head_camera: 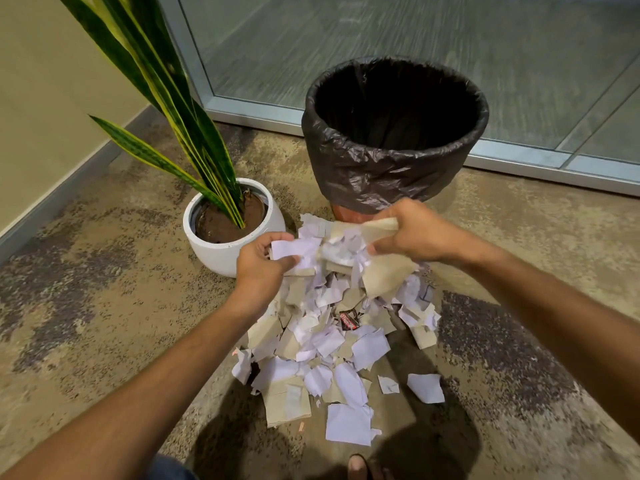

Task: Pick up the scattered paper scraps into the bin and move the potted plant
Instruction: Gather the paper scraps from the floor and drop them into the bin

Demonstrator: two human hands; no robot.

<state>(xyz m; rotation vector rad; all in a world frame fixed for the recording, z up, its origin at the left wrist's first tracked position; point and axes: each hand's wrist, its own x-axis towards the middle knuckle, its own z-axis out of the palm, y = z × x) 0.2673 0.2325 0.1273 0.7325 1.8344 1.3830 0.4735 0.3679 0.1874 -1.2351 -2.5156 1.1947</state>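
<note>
Two hands reach forward over a heap of paper scraps (332, 344) on a mottled carpet (104, 289). The left hand (261, 263) has its fingers and thumb curled round a white scrap at the left edge of a raised bundle (341, 249); the right hand (412, 233) grips a tan piece at the bundle's right edge. The bundle, white and tan pieces together, is held just above the far end of the heap, directly in front of the bin (394, 133).

The bin stands upright at the centre, lined with a black bag (377, 171) folded over its rim; its interior appears dark. A reddish base shows beneath the bag. The potted plant (228, 223), in a round white pot with long green, yellow-edged leaves (166, 88), stands just left of the bin and touches the left edge of the heap.

Loose scraps lie scattered nearer the viewer, one white piece (426, 388) apart on the right. A small dark printed wrapper (349, 319) sits within the heap. A glass partition (415, 36) with a metal frame runs behind the bin.
</note>
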